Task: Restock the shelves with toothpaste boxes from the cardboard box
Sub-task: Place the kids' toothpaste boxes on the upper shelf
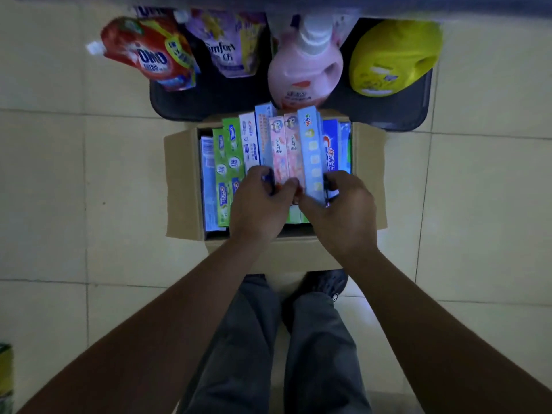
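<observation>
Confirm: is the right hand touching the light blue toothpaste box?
Touching: head view shows the right hand pinching the light blue toothpaste box at its near end.

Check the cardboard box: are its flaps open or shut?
Open. The cardboard box has its flaps folded outward, and toothpaste boxes show inside.

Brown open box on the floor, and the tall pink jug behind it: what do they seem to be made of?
Brown open box: cardboard by the look of it, with a matt finish; its flaps fold out flat and show no shine. Tall pink jug: probably plastic, smooth and slightly glossy, with a moulded handle and a white cap.
</observation>
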A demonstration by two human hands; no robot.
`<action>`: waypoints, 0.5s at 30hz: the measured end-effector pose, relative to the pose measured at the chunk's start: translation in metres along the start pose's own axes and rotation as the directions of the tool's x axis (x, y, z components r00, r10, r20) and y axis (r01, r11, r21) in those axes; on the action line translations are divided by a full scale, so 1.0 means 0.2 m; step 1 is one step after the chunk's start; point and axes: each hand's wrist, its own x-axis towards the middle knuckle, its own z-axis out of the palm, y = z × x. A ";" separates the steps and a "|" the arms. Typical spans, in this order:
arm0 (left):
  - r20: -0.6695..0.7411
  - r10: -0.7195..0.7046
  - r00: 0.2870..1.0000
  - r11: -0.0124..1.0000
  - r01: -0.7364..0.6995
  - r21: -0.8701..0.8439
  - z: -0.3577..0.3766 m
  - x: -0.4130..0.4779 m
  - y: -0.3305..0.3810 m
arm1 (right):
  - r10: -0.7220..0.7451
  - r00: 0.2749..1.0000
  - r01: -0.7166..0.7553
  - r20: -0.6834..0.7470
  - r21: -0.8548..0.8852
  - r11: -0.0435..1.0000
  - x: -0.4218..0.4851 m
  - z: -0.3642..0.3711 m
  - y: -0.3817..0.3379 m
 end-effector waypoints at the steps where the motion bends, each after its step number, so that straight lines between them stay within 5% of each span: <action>1: 0.005 -0.004 1.000 1.000 0.004 -0.002 -0.01 0.00 0.00 | 0.003 1.000 -0.003 0.004 0.020 1.000 0.00 -0.01 -0.01; 5: 0.020 0.004 1.000 1.000 -0.004 0.000 -0.09 0.04 0.03 | 0.092 0.993 -0.074 -0.070 0.217 0.973 -0.03 -0.12 -0.07; 8: 0.042 0.249 0.968 0.957 -0.252 0.142 -0.15 0.10 0.15 | 0.214 0.974 -0.170 -0.076 0.381 0.909 -0.08 -0.25 -0.09; 12: 0.298 0.563 0.771 0.647 -0.635 0.422 -0.14 0.23 0.39 | 0.300 0.949 -0.227 -0.094 0.457 0.860 -0.16 -0.41 -0.09; 15: 0.568 0.428 0.703 0.439 -0.711 0.549 -0.07 0.35 0.50 | 0.339 0.937 -0.256 -0.080 0.502 0.826 -0.18 -0.48 -0.07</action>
